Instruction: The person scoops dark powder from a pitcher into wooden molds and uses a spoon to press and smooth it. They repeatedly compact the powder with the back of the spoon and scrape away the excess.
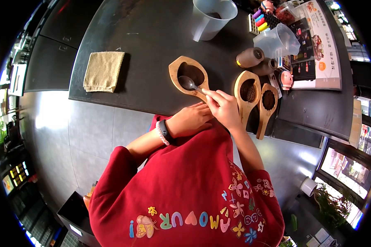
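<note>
A wooden mooncake mold (174, 69) with a dark-filled hollow lies near the table's front edge. Its handle runs toward me and goes out of sight beneath my hands. My left hand (193, 119), with a black band and a beaded bracelet at the wrist, is closed over that handle, its fingertips partly covered by the other hand. Pinched in my right hand (223, 108) is a spoon (187, 82), its bowl resting in the hollow, touching the dark filling. Two more wooden molds, a larger one (243, 109) with a leaf-like pattern and a smaller one (264, 117), lie to the right.
A folded tan cloth (104, 71) lies at the left. At the back stands a translucent measuring jug (212, 24). To the right are two brown jars (250, 57), a clear plastic cup (278, 41), colored markers (259, 21), a pink figurine (286, 79) and a printed menu board (327, 49).
</note>
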The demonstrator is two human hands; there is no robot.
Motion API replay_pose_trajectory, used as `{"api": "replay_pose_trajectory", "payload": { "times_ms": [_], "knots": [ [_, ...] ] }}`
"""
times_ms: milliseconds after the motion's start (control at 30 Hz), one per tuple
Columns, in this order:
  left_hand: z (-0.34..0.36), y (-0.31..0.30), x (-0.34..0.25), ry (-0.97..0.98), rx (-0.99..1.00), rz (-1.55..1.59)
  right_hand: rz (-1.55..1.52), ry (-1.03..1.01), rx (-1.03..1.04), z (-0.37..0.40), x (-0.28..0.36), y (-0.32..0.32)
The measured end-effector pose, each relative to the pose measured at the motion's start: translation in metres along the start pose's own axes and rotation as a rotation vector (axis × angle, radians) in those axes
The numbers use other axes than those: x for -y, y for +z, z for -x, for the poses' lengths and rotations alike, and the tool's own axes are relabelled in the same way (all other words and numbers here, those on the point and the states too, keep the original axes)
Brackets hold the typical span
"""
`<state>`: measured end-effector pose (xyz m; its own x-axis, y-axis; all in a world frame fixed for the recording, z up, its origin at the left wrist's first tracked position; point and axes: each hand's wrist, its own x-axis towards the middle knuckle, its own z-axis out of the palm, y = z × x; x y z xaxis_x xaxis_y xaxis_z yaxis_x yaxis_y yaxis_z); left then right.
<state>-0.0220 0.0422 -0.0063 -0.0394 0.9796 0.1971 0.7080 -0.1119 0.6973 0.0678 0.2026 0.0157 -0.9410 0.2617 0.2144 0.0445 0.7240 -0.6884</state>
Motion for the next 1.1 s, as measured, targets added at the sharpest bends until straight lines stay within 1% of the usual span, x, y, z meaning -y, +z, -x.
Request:
{"api": "replay_pose_trajectory", "payload": {
  "times_ms": [67,100,167,267,333,367,467,567,700,800,833,933,1100],
  "knots": [
    [-0.001,-0.002,-0.002,-0.004,-0.019,0.013,-0.003,-0.008,0.009,0.0,-0.003,0.0],
    [-0.002,-0.001,-0.001,-0.016,0.002,0.015,-0.004,-0.013,0.014,0.0,-0.004,-0.001],
    [-0.001,0.002,0.002,-0.043,0.044,0.02,-0.11,0.017,-0.021,-0.001,-0.004,-0.003],
    [0.0,0.003,0.002,0.028,-0.029,-0.03,-0.196,0.039,-0.026,0.001,-0.011,-0.005],
    [0.0,0.003,0.002,0.026,-0.027,-0.023,-0.227,0.047,-0.015,0.003,-0.016,-0.007],
    [-0.001,0.003,0.002,0.027,-0.025,-0.02,-0.199,0.043,-0.018,0.004,-0.016,-0.007],
    [0.0,0.005,0.003,0.028,-0.016,-0.022,-0.114,0.079,0.059,0.003,-0.015,-0.011],
    [-0.001,0.005,0.004,0.009,0.023,-0.018,-0.18,0.075,0.03,-0.001,-0.016,-0.012],
    [-0.002,0.001,0.0,0.035,0.01,-0.039,-0.275,0.075,-0.039,-0.006,-0.02,-0.012],
    [-0.002,-0.001,-0.002,0.016,0.038,-0.022,-0.269,0.067,-0.084,-0.014,-0.026,-0.005],
    [-0.003,-0.003,-0.003,0.015,0.045,-0.022,-0.284,0.106,-0.075,-0.016,-0.025,-0.003],
    [-0.003,-0.005,-0.003,0.01,0.063,-0.029,-0.213,0.076,-0.057,-0.018,-0.029,0.001],
    [-0.004,-0.004,-0.004,-0.017,0.065,0.025,-0.19,0.102,-0.056,-0.019,-0.021,-0.001]
  ]
}}
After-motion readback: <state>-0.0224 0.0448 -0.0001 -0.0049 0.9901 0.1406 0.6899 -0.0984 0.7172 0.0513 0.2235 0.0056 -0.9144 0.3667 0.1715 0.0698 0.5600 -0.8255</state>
